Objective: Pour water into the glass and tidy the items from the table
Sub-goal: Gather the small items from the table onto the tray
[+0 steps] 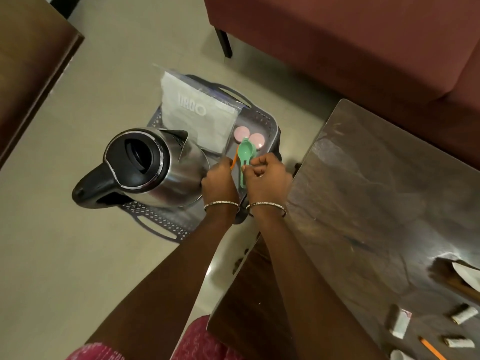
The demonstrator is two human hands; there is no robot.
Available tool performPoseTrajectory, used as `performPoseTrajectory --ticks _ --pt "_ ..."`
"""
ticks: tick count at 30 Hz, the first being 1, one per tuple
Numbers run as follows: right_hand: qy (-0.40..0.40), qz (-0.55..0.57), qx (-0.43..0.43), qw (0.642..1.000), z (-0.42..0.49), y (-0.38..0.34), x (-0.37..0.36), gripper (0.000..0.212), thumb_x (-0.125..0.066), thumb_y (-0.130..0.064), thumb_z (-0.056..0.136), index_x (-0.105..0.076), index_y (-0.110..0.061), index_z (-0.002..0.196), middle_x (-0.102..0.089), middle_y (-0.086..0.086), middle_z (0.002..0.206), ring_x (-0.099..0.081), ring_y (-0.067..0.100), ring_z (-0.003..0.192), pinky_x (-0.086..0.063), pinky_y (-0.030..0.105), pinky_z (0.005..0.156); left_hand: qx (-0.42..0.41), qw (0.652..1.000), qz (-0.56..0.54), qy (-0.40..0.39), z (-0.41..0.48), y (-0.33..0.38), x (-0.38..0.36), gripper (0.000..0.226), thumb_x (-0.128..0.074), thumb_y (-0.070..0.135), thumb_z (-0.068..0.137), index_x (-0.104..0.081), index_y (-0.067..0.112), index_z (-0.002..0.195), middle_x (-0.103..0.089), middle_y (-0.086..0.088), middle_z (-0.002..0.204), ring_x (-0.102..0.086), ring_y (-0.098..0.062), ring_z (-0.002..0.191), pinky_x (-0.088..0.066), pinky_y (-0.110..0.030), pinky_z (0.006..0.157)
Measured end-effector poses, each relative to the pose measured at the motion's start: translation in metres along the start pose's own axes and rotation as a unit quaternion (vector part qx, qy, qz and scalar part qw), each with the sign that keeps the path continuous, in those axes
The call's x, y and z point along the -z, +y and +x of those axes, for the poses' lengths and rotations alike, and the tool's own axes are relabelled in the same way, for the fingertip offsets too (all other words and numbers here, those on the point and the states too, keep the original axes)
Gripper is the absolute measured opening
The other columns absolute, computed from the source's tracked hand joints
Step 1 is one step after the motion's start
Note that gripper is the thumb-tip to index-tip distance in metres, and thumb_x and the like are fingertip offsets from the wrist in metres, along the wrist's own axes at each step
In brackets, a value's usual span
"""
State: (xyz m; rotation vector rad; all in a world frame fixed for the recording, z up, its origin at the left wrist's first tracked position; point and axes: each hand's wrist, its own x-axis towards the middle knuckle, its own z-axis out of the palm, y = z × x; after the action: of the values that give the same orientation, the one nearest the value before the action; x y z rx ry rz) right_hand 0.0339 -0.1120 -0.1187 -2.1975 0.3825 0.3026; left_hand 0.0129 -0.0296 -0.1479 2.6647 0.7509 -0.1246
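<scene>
**A:** Quick check, what have we got in the basket (161,216) right now?

**B:** It's on the floor (65,255), just beside the tabletop (389,190). The steel kettle (166,175) stands upright on its left side. Can't tell if there's water in it. A clear bag with a white packet (197,118) lies at the far end, and two pink discs (249,137) lie flat on the right.

**A:** And our hands?

**B:** Both are over the basket. Our left hand (219,180) is curled round the orange spoon (234,161). Our right hand (267,178) pinches the handle of the green spoon (244,152), with its bowl over the discs.

**A:** Anything on the tabletop?

**B:** A pencil (432,350) and some small rolls (465,315) near our corner.
</scene>
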Motion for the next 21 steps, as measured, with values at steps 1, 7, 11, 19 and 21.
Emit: performPoseTrajectory --ticks 1,7,11,19,21 --pt "-0.003 -0.017 0.002 1.0 0.0 -0.001 -0.001 0.01 -0.072 -0.026 0.083 -0.067 -0.019 0.089 -0.075 -0.002 0.082 -0.071 0.02 0.08 -0.057 0.036 0.075 -0.001 1.0 -0.022 0.006 -0.001 -0.001 0.001 0.015 -0.051 0.012 0.095 -0.063 0.014 0.104 -0.068 -0.009 0.095 -0.065 -0.033 0.09 -0.044 -0.037 0.067" --pt "0.001 -0.094 0.029 0.995 -0.007 0.0 -0.008 0.012 -0.064 -0.034 0.087 -0.065 -0.023 0.091 -0.073 -0.002 0.082 -0.067 0.024 0.079 -0.055 0.036 0.071 0.034 0.963 -0.268 0.027 -0.016 0.001 0.008 0.021 -0.052 0.008 0.096 -0.07 0.007 0.107 -0.073 -0.01 0.098 -0.064 -0.015 0.085 -0.035 -0.013 0.067" --pt "0.001 -0.092 0.034 0.995 -0.007 0.001 -0.01 0.008 -0.065 -0.031 0.086 -0.065 -0.024 0.089 -0.072 -0.001 0.082 -0.065 0.026 0.08 -0.051 0.033 0.068 0.143 0.918 -0.369 -0.033 -0.013 -0.001 0.003 0.023 -0.059 0.004 0.091 -0.069 0.007 0.111 -0.072 -0.008 0.097 -0.066 -0.017 0.084 -0.047 -0.015 0.072" --pt "0.022 -0.044 0.16 0.986 -0.003 0.015 0.015 0.011 -0.062 -0.025 0.093 -0.07 -0.019 0.097 -0.074 -0.004 0.083 -0.064 0.011 0.062 -0.049 0.016 0.06 0.165 0.912 -0.375 -0.019 -0.008 0.002 -0.008 0.026 -0.068 -0.008 0.081 -0.07 0.001 0.106 -0.073 -0.015 0.094 -0.069 -0.015 0.079 -0.057 -0.025 0.076" --pt "0.056 -0.035 0.152 0.986 -0.005 0.025 0.028 0.009 -0.065 -0.024 0.093 -0.071 -0.019 0.095 -0.073 -0.008 0.082 -0.053 0.002 0.053 -0.036 0.001 0.06 0.167 0.917 -0.363 -0.024 -0.008 0.003 -0.01 0.025 -0.068 -0.009 0.081 -0.071 0.0 0.104 -0.073 -0.017 0.093 -0.071 -0.021 0.083 -0.058 -0.033 0.082"
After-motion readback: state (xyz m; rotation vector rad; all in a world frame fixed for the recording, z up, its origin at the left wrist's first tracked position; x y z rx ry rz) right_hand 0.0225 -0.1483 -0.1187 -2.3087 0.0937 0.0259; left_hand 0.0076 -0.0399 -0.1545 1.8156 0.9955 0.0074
